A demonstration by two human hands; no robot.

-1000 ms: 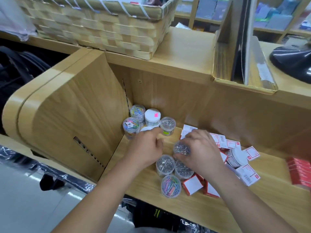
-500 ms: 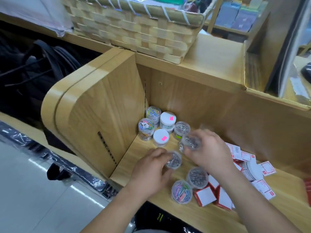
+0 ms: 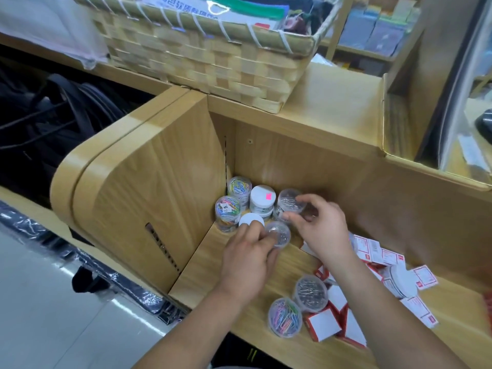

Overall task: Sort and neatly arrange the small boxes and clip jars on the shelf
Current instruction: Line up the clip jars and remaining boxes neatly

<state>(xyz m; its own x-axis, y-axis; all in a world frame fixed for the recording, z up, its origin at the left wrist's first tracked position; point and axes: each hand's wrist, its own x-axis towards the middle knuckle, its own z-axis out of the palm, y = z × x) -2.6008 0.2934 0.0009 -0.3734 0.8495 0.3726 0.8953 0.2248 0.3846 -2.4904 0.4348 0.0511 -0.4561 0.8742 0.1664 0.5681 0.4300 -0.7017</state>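
My left hand (image 3: 249,258) grips a clear jar of silver clips (image 3: 279,233) just in front of the jar cluster in the shelf's back left corner. My right hand (image 3: 318,225) pinches another silver-clip jar (image 3: 290,202) set on top of a jar at the cluster's right end. The cluster holds two colourful-clip jars (image 3: 228,209), a white-lidded jar with a pink sticker (image 3: 262,197) and a white lid (image 3: 249,219) partly under my left fingers. Near the front edge stand a silver-clip jar (image 3: 311,292) and a colourful-clip jar (image 3: 285,316). Red-and-white small boxes (image 3: 323,324) lie scattered at the right.
The wooden shelf (image 3: 202,265) has a curved side wall (image 3: 149,187) on the left and a back panel. A woven basket (image 3: 213,57) sits on the ledge above. A white tub (image 3: 402,279) lies among the boxes at right. Dark bags hang at the far left.
My right hand carried its silver-clip jar back and left onto the cluster. My left hand moved its jar back toward the cluster too. The camera view swung rightward and closer.
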